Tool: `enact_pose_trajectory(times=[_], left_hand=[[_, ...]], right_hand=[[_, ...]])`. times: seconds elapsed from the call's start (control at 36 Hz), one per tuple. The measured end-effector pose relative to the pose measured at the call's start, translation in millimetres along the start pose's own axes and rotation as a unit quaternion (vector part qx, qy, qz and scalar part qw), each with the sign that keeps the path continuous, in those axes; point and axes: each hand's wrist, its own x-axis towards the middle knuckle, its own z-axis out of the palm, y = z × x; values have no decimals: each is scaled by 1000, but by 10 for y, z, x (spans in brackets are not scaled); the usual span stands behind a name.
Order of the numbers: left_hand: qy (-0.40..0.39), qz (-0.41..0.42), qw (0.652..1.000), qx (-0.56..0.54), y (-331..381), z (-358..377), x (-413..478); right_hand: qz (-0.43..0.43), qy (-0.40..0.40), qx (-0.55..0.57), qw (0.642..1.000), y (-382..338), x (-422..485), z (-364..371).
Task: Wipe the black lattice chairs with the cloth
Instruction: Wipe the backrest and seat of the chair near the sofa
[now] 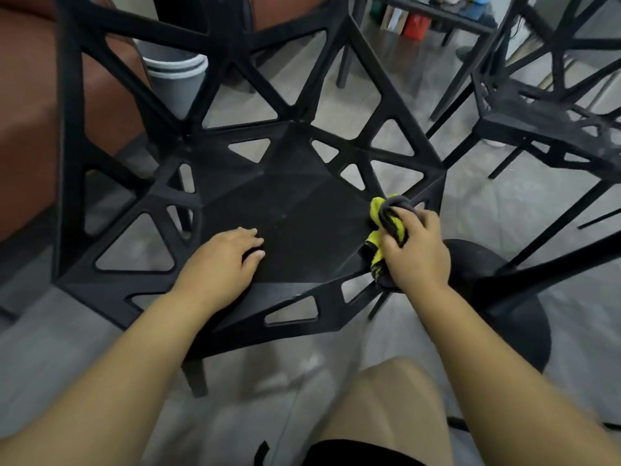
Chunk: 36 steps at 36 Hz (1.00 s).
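Observation:
A black lattice chair with triangular cut-outs fills the middle of the view, its seat facing me. My left hand rests on the front part of the seat, fingers loosely bent, holding nothing. My right hand grips a bunched yellow and grey cloth against the seat's right front edge. A second black lattice chair stands at the upper right, apart from both hands.
A reddish-brown sofa runs along the left. Stacked grey buckets stand behind the chair back. A round black table base sits on the grey floor to the right. A dark table with coloured items beneath it lies far back.

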Motion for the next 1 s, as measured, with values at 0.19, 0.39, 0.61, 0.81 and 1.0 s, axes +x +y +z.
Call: enact_pose_trajectory(times=[0.19, 0.39, 0.61, 0.81, 1.0], left_hand=[[56, 59, 994, 78, -196, 13, -366], [54, 78, 993, 71, -209, -11, -344], [84, 99, 991, 27, -251, 30, -353], [22, 115, 992, 42, -311, -44, -345], [78, 160, 974, 140, -549, -222, -590]], right_hand=[[-163, 9, 100, 981, -598, -791, 180], [-334, -64, 115, 933, -792, -1065, 299], [-2, 95, 97, 991, -245, -921, 273], [-68, 98, 97, 988, -732, -1419, 463], [-279, -3, 123, 952, -943, -1861, 637]])
